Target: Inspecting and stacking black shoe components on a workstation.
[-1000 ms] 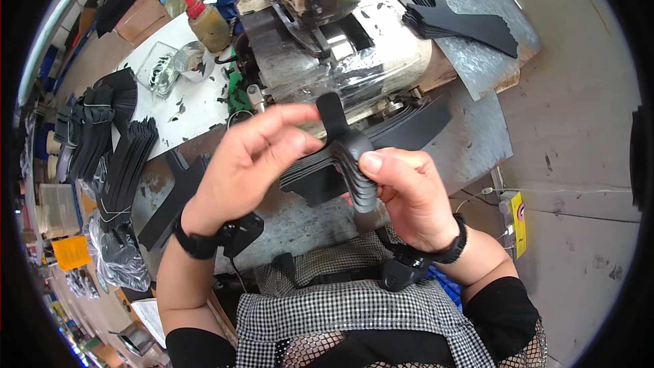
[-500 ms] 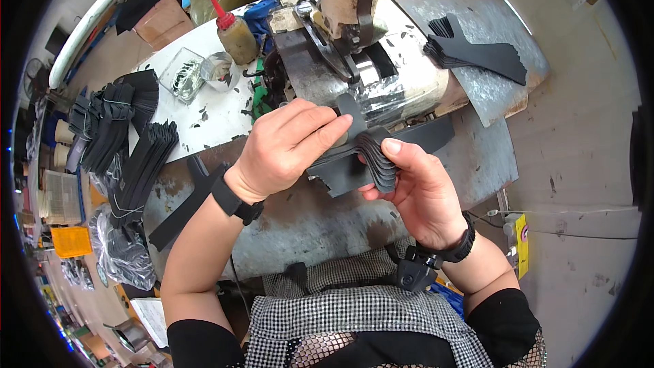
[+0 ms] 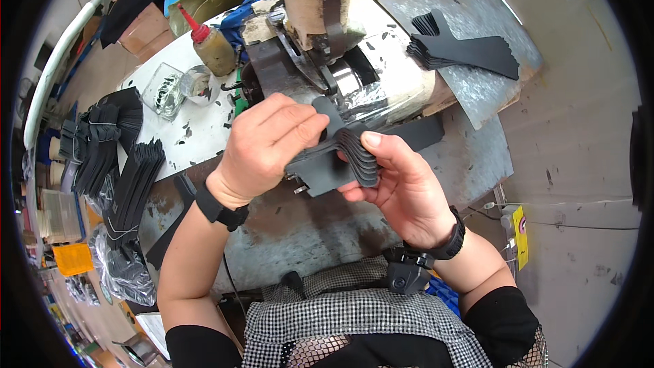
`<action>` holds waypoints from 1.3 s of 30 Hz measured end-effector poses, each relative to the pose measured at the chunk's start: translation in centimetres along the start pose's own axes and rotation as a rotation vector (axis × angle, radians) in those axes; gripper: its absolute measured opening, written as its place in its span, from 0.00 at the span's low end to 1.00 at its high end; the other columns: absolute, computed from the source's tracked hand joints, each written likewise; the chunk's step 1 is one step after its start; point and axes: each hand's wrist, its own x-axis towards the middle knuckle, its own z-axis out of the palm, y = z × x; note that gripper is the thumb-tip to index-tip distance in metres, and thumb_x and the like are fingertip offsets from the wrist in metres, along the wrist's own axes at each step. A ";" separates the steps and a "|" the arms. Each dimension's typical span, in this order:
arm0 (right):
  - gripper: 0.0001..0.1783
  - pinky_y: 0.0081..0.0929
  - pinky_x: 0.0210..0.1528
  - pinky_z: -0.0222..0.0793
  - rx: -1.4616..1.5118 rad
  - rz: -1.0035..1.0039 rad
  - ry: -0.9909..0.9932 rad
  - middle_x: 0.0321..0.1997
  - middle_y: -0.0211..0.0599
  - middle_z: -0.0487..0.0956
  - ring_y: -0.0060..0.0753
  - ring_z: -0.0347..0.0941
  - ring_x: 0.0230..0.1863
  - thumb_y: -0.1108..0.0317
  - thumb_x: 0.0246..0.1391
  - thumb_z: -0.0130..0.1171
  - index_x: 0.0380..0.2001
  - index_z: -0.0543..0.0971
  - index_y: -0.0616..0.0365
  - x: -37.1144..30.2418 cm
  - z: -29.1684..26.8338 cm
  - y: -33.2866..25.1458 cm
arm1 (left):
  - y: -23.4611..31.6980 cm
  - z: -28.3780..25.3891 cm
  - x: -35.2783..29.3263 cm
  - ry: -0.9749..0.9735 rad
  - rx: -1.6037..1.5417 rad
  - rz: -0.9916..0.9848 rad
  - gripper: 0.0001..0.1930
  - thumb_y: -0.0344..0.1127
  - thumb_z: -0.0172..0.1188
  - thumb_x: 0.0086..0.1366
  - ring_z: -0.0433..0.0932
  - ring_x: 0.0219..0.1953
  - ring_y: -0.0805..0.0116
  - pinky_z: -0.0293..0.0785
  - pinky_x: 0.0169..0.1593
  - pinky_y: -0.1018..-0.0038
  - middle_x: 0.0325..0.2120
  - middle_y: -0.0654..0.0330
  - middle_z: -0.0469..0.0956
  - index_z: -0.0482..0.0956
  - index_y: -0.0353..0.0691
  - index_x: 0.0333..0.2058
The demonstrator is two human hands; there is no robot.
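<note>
Both hands hold a fanned stack of black cut pieces [image 3: 337, 160] just in front of a beige sewing machine [image 3: 320, 0]. My left hand [image 3: 269, 143] pinches the top piece of the stack between thumb and fingers. My right hand [image 3: 398, 187] cups the stack from below and the right, with its thumb lying on the pieces' edges. A black band is on each wrist.
A second pile of black pieces [image 3: 463, 48] lies on a grey metal sheet [image 3: 490, 88] at the back right. Bundles of black strips [image 3: 116, 157] lie at the left. A glue bottle with a red tip [image 3: 211, 44] and a glass jar [image 3: 162, 88] stand on a white board.
Both hands and the stack have moved up and away from my body toward the machine. My left hand has shifted from the stack's upper tab to pinching its top piece.
</note>
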 end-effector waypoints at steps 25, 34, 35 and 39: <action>0.17 0.21 0.35 0.80 -0.033 -0.035 -0.004 0.33 0.39 0.84 0.27 0.82 0.29 0.58 0.61 0.62 0.39 0.82 0.65 -0.7 -0.5 -0.5 | 1.9 -0.6 -0.6 -0.137 -0.168 -0.151 0.23 0.23 0.65 0.53 0.80 0.30 0.65 0.77 0.33 0.75 0.33 0.55 0.81 0.81 0.37 0.51; 0.20 0.24 0.33 0.80 -0.101 -0.056 0.022 0.34 0.37 0.83 0.29 0.82 0.29 0.55 0.62 0.58 0.41 0.80 0.64 0.4 0.2 -0.7 | 0.6 -0.3 0.2 -0.094 -0.033 -0.083 0.15 0.24 0.62 0.47 0.77 0.29 0.62 0.76 0.30 0.72 0.31 0.56 0.79 0.82 0.31 0.37; 0.20 0.25 0.33 0.80 -0.107 -0.060 0.035 0.35 0.36 0.83 0.29 0.82 0.29 0.55 0.62 0.58 0.41 0.80 0.63 0.4 0.1 -0.7 | 0.6 -0.1 0.2 -0.081 -0.042 -0.092 0.15 0.24 0.62 0.47 0.77 0.29 0.61 0.76 0.30 0.71 0.31 0.56 0.79 0.82 0.31 0.36; 0.20 0.25 0.32 0.78 -0.109 -0.123 0.073 0.38 0.36 0.83 0.30 0.81 0.29 0.54 0.62 0.58 0.42 0.80 0.62 0.5 -0.8 -0.7 | 0.7 0.3 0.4 -0.090 -0.049 -0.068 0.14 0.24 0.62 0.47 0.78 0.31 0.60 0.78 0.33 0.71 0.32 0.55 0.80 0.82 0.31 0.36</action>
